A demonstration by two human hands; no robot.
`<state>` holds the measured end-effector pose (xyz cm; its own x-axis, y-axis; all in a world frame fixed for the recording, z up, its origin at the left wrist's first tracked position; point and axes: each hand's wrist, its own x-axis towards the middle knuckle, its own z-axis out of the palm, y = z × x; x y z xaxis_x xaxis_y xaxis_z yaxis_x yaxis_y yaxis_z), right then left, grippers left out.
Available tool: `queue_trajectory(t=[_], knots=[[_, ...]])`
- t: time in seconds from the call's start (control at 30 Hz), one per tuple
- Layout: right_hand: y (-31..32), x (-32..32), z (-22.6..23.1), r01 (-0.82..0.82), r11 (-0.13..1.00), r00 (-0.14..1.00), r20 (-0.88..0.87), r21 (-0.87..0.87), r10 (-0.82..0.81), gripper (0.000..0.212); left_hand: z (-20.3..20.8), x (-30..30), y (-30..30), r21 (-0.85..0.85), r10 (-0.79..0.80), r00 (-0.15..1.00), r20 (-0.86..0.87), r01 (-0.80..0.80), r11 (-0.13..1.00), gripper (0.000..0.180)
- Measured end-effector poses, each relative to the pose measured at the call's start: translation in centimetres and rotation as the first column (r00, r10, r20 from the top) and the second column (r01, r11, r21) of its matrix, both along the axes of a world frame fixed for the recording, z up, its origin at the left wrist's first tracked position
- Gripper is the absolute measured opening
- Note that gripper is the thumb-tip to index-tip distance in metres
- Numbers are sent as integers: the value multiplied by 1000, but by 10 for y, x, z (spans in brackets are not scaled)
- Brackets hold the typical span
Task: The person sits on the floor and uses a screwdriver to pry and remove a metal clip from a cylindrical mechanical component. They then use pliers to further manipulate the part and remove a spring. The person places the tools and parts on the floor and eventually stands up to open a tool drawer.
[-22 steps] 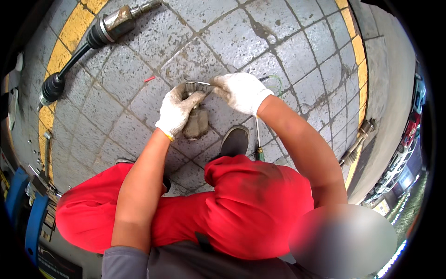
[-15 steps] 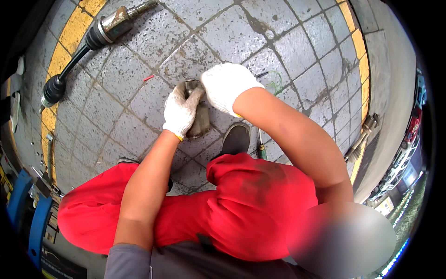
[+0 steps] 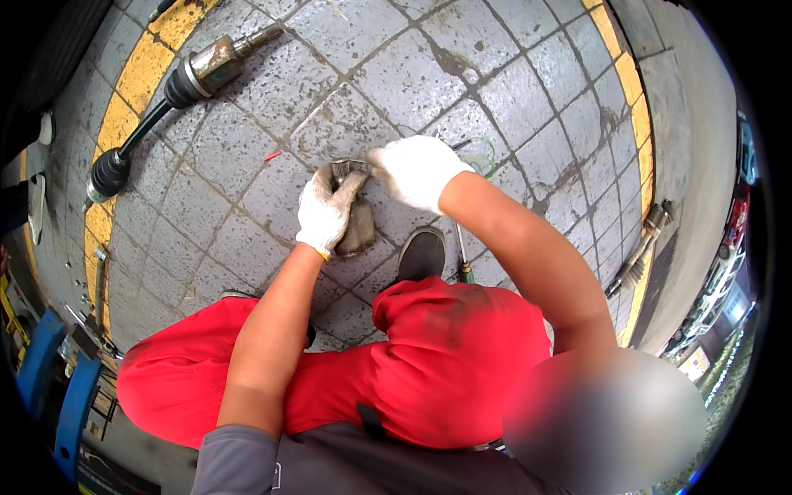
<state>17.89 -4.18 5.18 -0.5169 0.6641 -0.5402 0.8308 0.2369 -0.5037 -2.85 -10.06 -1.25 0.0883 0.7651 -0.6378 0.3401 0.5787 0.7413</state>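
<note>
My left hand, in a soiled white knit glove, is closed round a dirty brownish-grey metal part low over the floor. Between thumb and fingers shows the part's round, ridged top end. Just right of it is my right hand, gloved in cleaner white, fingers pinched together. A thin, light sliver runs from these fingertips toward the top of the part; what it is cannot be made out. The lower body of the part shows below my left thumb, the rest hidden by the glove.
A drive axle with black boots lies upper left, another shaft at far right. A small red piece, a green wire loop and a green-handled screwdriver are on the tiles. Tools and blue metal bars are lower left.
The view has shifted slightly, so the floor sits a little lower and further right. My right hand has tilted and its fingertips show a thin sliver. My left hand keeps its grip.
</note>
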Motion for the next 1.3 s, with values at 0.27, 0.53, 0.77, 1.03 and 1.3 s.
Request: queue_trajectory(t=[0.27, 0.53, 0.77, 1.03, 1.3], knots=[[3, 5, -16, -27, 1000, 998, -53, 14, 27, 26, -6, 3, -3, -7, 73, 994, 78, -73, 997, 29], [-17, 19, -36, 99, 995, 988, -119, -7, -99, 27, 11, 4, 4, -34, 60, 989, 134, -55, 998, 28], [7, -11, 3, -83, 996, 996, 31, 42, 82, 25, 4, -2, 1, -65, 102, 982, 159, -92, 994, 30], [-27, 12, -45, 194, 981, 968, -161, -2, -192, 25, 4, -1, 5, -60, 82, 983, 167, -73, 996, 29], [13, -19, 18, -109, 994, 990, 97, 30, 105, 22, 0, -3, 4, -70, 122, 965, 232, -108, 992, 33]])
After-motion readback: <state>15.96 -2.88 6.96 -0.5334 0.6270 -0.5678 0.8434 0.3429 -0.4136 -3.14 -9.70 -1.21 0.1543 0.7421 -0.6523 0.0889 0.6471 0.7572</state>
